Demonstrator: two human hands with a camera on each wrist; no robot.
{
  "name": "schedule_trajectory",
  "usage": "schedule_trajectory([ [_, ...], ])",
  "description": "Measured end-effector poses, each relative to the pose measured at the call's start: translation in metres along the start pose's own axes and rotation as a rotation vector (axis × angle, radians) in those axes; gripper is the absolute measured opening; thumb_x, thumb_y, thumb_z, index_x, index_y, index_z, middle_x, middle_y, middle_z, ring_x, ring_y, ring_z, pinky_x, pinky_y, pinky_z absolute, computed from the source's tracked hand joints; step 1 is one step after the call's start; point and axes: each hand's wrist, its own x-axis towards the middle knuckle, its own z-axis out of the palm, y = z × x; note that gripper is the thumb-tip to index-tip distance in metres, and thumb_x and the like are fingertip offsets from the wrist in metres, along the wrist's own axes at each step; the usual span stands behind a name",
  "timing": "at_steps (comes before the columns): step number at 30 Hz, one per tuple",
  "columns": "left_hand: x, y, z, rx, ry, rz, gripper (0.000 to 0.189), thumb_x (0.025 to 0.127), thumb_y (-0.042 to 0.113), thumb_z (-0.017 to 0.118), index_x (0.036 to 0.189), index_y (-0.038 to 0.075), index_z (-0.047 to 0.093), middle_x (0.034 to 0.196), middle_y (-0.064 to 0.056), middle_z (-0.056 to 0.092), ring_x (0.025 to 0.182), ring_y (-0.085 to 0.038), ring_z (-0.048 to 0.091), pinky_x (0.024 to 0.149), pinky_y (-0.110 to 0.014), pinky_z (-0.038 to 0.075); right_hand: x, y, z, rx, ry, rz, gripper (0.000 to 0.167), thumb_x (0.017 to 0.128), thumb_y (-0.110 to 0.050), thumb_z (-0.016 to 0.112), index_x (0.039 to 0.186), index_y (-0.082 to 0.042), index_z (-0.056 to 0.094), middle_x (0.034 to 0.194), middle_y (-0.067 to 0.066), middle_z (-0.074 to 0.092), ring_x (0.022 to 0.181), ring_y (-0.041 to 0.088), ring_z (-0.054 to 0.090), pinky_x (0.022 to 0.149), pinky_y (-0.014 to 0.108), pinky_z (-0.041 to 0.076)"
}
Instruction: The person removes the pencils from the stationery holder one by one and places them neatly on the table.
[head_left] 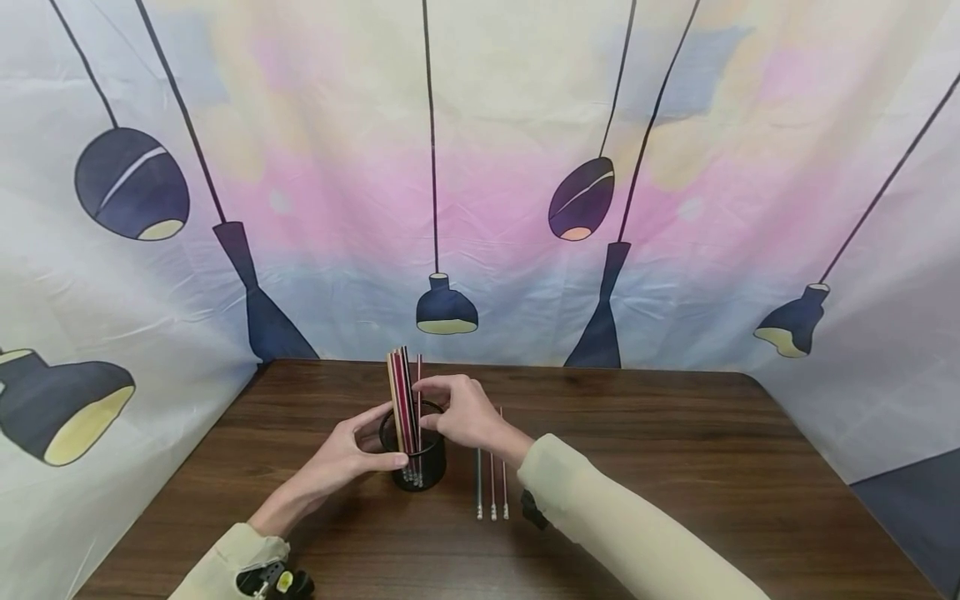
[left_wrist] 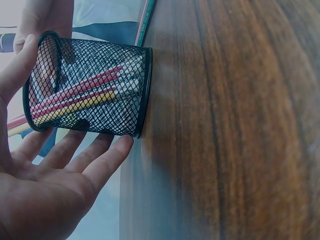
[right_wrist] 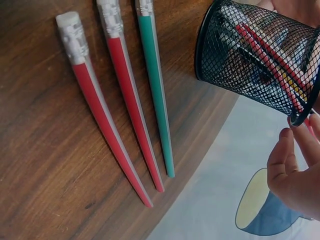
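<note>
A black mesh pencil cup [head_left: 432, 468] stands upright on the table, with several pencils [head_left: 402, 400] in red, yellow and black leaning inside, white eraser ends down. My left hand [head_left: 341, 457] holds the cup from the left; the left wrist view shows its thumb at the rim and its fingers along the mesh side [left_wrist: 95, 90]. At the cup's right rim, my right hand [head_left: 471, 414] pinches a red pencil [head_left: 420, 367] that stands in the cup. Two red pencils [right_wrist: 107, 125] [right_wrist: 132, 105] and a green pencil [right_wrist: 156, 95] lie side by side, right of the cup.
The dark wooden table [head_left: 675, 467] reaches back to a hanging cloth [head_left: 510, 208] printed with lamps. More of this cloth hangs along the left and right sides. The right forearm's sleeve [head_left: 622, 517] passes over the table, close to the loose pencils.
</note>
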Motion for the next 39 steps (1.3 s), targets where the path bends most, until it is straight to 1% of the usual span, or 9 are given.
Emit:
schedule_trajectory([
  [3, 0.000, 0.001, 0.000, -0.004, -0.005, 0.007, 0.086, 0.097, 0.012, 0.077, 0.167, 0.004, 0.028, 0.164, -0.028, 0.034, 0.146, -0.044, 0.042, 0.111, -0.048, 0.042, 0.001, 0.000, 0.000, -0.010, 0.014, -0.006, 0.042, 0.092, -0.005, 0.083, 0.133, -0.013, 0.074, 0.127, 0.004, 0.074, 0.109, 0.021, 0.070, 0.092, 0.035, 0.055],
  [7, 0.000, 0.002, 0.000, -0.016, -0.004, 0.014, 0.086, 0.096, 0.010, 0.078, 0.166, 0.003, 0.028, 0.162, -0.028, 0.038, 0.144, -0.044, 0.045, 0.109, -0.044, 0.045, 0.001, 0.000, 0.001, -0.019, 0.030, 0.000, 0.043, 0.091, -0.006, 0.084, 0.133, -0.014, 0.074, 0.125, 0.003, 0.075, 0.104, 0.019, 0.069, 0.090, 0.035, 0.055],
  [14, 0.000, 0.002, 0.001, -0.015, 0.009, 0.008, 0.087, 0.095, 0.010, 0.079, 0.166, 0.002, 0.029, 0.158, -0.029, 0.043, 0.142, -0.043, 0.048, 0.107, -0.042, 0.046, 0.001, 0.002, 0.004, 0.028, 0.013, 0.005, 0.048, 0.090, -0.003, 0.083, 0.136, -0.012, 0.071, 0.132, 0.007, 0.072, 0.119, 0.024, 0.068, 0.099, 0.039, 0.054],
  [19, 0.000, 0.003, 0.001, -0.015, 0.012, -0.004, 0.088, 0.095, 0.011, 0.079, 0.166, 0.002, 0.028, 0.159, -0.030, 0.041, 0.142, -0.044, 0.047, 0.108, -0.044, 0.045, 0.000, 0.002, 0.006, 0.023, 0.020, 0.007, 0.049, 0.090, -0.003, 0.084, 0.136, -0.014, 0.071, 0.132, 0.007, 0.072, 0.121, 0.024, 0.068, 0.098, 0.040, 0.055],
  [24, 0.000, 0.004, 0.001, -0.010, 0.014, -0.014, 0.088, 0.095, 0.012, 0.079, 0.166, 0.002, 0.028, 0.160, -0.029, 0.040, 0.143, -0.044, 0.046, 0.108, -0.046, 0.045, 0.000, 0.003, 0.008, 0.013, 0.072, -0.005, 0.048, 0.087, -0.005, 0.087, 0.132, -0.014, 0.074, 0.121, 0.002, 0.075, 0.109, 0.020, 0.069, 0.091, 0.037, 0.056],
  [27, 0.000, 0.004, 0.001, -0.001, 0.020, -0.017, 0.089, 0.095, 0.012, 0.080, 0.166, 0.002, 0.028, 0.160, -0.029, 0.040, 0.143, -0.044, 0.046, 0.109, -0.048, 0.044, 0.001, 0.005, 0.010, 0.011, 0.135, -0.040, 0.048, 0.084, -0.005, 0.090, 0.128, -0.013, 0.076, 0.108, -0.001, 0.075, 0.097, 0.019, 0.068, 0.084, 0.034, 0.055],
  [31, 0.000, 0.003, 0.001, 0.005, 0.025, -0.018, 0.089, 0.094, 0.013, 0.081, 0.166, 0.002, 0.028, 0.160, -0.029, 0.041, 0.143, -0.045, 0.045, 0.110, -0.048, 0.043, 0.003, 0.006, 0.010, 0.026, 0.217, -0.081, 0.046, 0.082, -0.002, 0.091, 0.125, -0.013, 0.077, 0.097, -0.002, 0.072, 0.089, 0.018, 0.067, 0.078, 0.031, 0.055],
  [34, 0.001, 0.003, 0.001, 0.001, 0.021, -0.016, 0.089, 0.095, 0.012, 0.080, 0.166, 0.002, 0.028, 0.161, -0.029, 0.040, 0.144, -0.044, 0.044, 0.109, -0.047, 0.043, 0.003, 0.006, 0.008, 0.053, 0.246, -0.095, 0.046, 0.082, 0.002, 0.089, 0.124, -0.013, 0.076, 0.099, 0.001, 0.073, 0.086, 0.015, 0.069, 0.075, 0.029, 0.056],
  [39, 0.001, 0.002, 0.001, -0.014, 0.012, -0.007, 0.089, 0.096, 0.011, 0.079, 0.166, 0.002, 0.026, 0.162, -0.028, 0.038, 0.145, -0.044, 0.043, 0.110, -0.046, 0.043, 0.004, 0.003, 0.007, 0.102, 0.250, -0.087, 0.049, 0.084, 0.007, 0.084, 0.127, -0.015, 0.075, 0.113, 0.008, 0.073, 0.078, 0.009, 0.070, 0.065, 0.027, 0.057],
])
